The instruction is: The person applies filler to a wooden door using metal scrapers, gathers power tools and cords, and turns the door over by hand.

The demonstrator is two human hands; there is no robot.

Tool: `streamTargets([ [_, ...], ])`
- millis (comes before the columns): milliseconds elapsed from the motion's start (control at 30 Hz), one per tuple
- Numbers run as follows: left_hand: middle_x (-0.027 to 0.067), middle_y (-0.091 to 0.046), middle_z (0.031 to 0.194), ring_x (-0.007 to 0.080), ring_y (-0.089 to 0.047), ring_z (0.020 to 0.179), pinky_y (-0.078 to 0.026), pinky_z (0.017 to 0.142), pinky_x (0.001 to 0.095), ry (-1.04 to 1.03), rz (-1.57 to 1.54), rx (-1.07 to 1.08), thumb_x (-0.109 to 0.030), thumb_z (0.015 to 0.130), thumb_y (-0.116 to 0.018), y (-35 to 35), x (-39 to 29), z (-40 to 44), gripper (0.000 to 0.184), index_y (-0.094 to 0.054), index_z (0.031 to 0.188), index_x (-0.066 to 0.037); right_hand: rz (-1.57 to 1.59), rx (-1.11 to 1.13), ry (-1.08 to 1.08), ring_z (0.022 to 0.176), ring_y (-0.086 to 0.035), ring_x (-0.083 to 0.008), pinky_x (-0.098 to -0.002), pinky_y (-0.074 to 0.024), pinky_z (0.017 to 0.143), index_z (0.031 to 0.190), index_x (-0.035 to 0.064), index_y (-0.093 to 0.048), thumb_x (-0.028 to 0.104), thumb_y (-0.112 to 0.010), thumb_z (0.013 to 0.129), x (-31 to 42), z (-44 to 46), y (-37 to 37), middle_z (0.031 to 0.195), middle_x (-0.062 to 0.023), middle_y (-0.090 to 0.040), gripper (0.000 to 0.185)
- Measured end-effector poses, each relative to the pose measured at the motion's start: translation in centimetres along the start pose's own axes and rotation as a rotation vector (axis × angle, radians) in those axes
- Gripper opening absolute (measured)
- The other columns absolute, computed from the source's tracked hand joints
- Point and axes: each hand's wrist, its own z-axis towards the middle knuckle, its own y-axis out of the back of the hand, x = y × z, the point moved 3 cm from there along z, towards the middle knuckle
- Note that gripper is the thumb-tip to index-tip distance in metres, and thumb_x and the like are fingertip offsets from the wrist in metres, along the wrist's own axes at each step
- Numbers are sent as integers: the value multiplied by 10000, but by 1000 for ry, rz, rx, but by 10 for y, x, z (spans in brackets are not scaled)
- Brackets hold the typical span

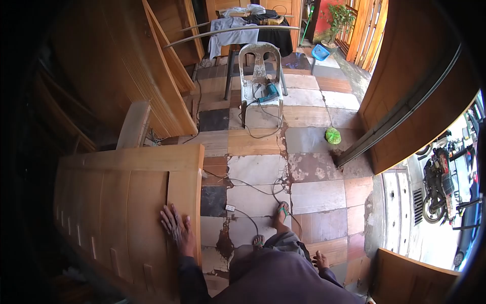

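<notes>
My left hand [177, 228] lies flat on a panelled wooden door [147, 202], fingers spread near the edge of a recessed panel. The door lies at about waist height on the left. My right hand [320, 261] hangs low beside my body, fingers apart, with nothing in it. Ahead on the floor stands a worn white plastic chair [260, 111], and on its seat rests a teal corded power tool [270, 92].
A cable crosses the tiled floor to a white socket outlet [230, 208] near my feet. A green plastic bundle [332, 135] lies to the right. Wooden doors [405, 96] lean on both sides. A cloth-covered table [235, 35] stands behind the chair. Motorcycles [438, 187] are outside.
</notes>
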Motion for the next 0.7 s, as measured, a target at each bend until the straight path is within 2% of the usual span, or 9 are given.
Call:
streamTargets([
  [133,193,-121,1720,383,-81,1591,-78,1275,542,258,68,-45,-481,1098,-324,-12,-9,17,688,-220,1648,-82,-105,58,-46,902,-725,-251,-398,-551,705,1353,47,-602,645,-553,967,57,89,-1,1182,-151,-716,714],
  [200,204,-138,1713,400,-96,1585,-111,1271,546,404,162,-41,-493,1105,-317,-21,-10,29,679,-244,1642,-84,-103,110,-29,966,-717,-295,-431,-558,752,1418,48,-543,660,-557,966,106,120,0,1234,-177,-694,760],
  [267,213,-141,1710,414,-105,1580,-122,1268,550,444,136,-113,-490,1105,-324,-25,-23,38,676,-247,1641,-86,-97,127,-12,1010,-717,-312,-444,-561,782,1438,51,-528,675,-565,959,163,150,1,1273,-192,-682,787],
  [333,222,-150,1705,429,-118,1574,-132,1264,559,448,151,-158,-488,1104,-331,-31,-36,59,675,-248,1640,-87,-102,146,106,1021,-722,-304,-442,-562,785,1427,56,-543,683,-567,954,217,176,0,1278,-189,-686,786],
  [467,239,-185,1691,455,-170,1555,-150,1254,579,449,233,-167,-502,1098,-338,-55,-33,85,688,-249,1639,-86,-227,162,302,1031,-729,-293,-393,-558,775,1412,49,-574,663,-540,985,329,209,10,1256,-183,-703,749],
  [567,254,-226,1673,462,-197,1544,-164,1251,580,479,111,-192,-512,1092,-342,-39,-57,101,703,-262,1627,-62,-115,133,319,1018,-720,-313,-424,-547,807,1428,56,-562,641,-532,1000,386,225,15,1281,-203,-684,726],
  [700,245,-225,1676,443,-186,1554,-149,1265,560,501,172,-150,-512,1092,-333,-33,-62,104,696,-263,1630,-76,-195,173,200,1037,-708,-328,-439,-544,787,1481,88,-510,700,-541,967,400,257,19,1341,-215,-645,800],
])
